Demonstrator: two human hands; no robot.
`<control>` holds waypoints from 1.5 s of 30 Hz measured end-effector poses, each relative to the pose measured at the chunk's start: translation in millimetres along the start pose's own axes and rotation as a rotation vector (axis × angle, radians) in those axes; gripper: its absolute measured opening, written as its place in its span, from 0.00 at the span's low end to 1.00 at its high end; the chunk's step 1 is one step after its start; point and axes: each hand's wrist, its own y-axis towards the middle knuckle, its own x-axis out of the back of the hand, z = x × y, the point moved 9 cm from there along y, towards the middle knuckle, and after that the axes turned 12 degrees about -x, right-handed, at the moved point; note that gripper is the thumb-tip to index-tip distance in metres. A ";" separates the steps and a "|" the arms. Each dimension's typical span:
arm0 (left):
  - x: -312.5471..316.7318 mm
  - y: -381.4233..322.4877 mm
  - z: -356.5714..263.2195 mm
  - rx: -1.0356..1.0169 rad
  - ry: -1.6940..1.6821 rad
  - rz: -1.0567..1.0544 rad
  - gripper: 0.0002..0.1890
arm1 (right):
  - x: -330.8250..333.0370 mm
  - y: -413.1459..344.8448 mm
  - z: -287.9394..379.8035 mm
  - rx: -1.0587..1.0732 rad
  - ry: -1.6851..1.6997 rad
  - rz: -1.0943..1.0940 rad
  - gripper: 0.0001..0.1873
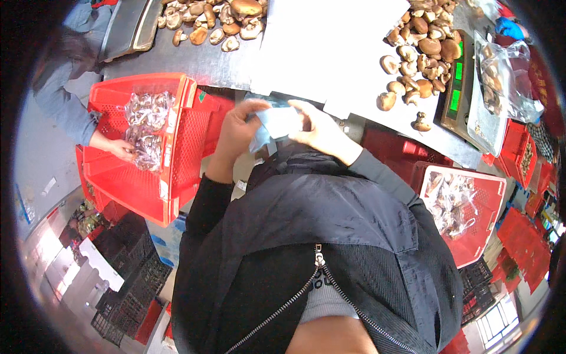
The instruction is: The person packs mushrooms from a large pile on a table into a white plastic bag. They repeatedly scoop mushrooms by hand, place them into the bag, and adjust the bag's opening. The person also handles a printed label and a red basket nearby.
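Note:
My left hand (241, 128) and my right hand (319, 128) are raised in front of my body, just below the near edge of the metal table (212, 73). Between them they hold a small light-blue and white piece (279, 122), thin and folded-looking; glare and blur hide whether it is plastic or paper. Each hand pinches one side of it with thumb and fingers. Beyond my hands, a glaring white surface lies between two heaps of brown-capped mushrooms (208, 20) (420, 48). A single mushroom (422, 123) lies near the right part of the table edge.
Left, another person's hand (121, 149) touches bagged mushrooms (148, 148) in a red plastic crate (180, 155). Right, a scale (457, 84) with green displays stands beside a bag of mushrooms (493, 77). A red crate (475, 239) below holds more bags. Black crates (128, 261) stand lower left.

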 end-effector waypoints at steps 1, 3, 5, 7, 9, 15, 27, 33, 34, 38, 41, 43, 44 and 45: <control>5.2 7.7 7.3 0.061 -0.025 -0.054 0.07 | 14.6 3.8 -1.6 -0.007 -0.092 -0.073 0.29; 7.7 34.5 7.6 0.030 0.179 -0.018 0.10 | 51.0 6.9 -0.4 0.040 -0.200 -0.175 0.21; 5.0 60.1 9.2 0.045 0.377 0.114 0.11 | 87.7 14.9 -15.5 -0.056 -0.064 -0.277 0.14; -1.7 89.0 14.7 0.083 0.455 0.212 0.11 | 113.7 24.7 -20.6 -0.035 -0.174 -0.365 0.12; -13.3 120.7 19.4 0.053 0.496 0.299 0.11 | 125.3 39.8 -30.6 -0.037 -0.189 -0.395 0.12; -37.9 177.6 60.2 0.125 0.304 0.148 0.13 | 131.9 54.6 -37.0 0.124 -0.303 -0.459 0.08; -18.0 162.8 74.2 0.229 0.727 0.067 0.12 | 124.4 52.0 -28.3 0.091 -0.344 -0.451 0.11; -6.9 102.1 75.6 0.374 0.336 0.084 0.14 | 105.6 43.9 -6.7 0.204 -0.556 -0.200 0.24; -0.1 81.8 74.9 0.436 0.258 0.056 0.13 | 101.2 40.0 -1.2 0.267 -0.599 -0.179 0.25; 8.6 18.0 74.9 0.587 -0.077 -0.018 0.09 | 94.3 33.5 9.6 0.326 -0.673 -0.168 0.21; 8.9 4.2 58.8 0.404 -0.022 0.033 0.11 | 90.0 31.2 24.5 0.394 -0.812 -0.178 0.14; 11.0 1.8 42.2 0.225 -0.019 -0.003 0.15 | 94.2 40.8 18.8 0.182 -0.793 -0.082 0.11; 13.3 0.3 37.9 0.191 0.011 0.001 0.15 | 97.5 46.0 15.8 0.060 -0.609 -0.021 0.11; 12.3 0.5 28.7 0.095 0.024 0.020 0.15 | 94.3 45.3 23.3 0.110 -0.717 -0.020 0.11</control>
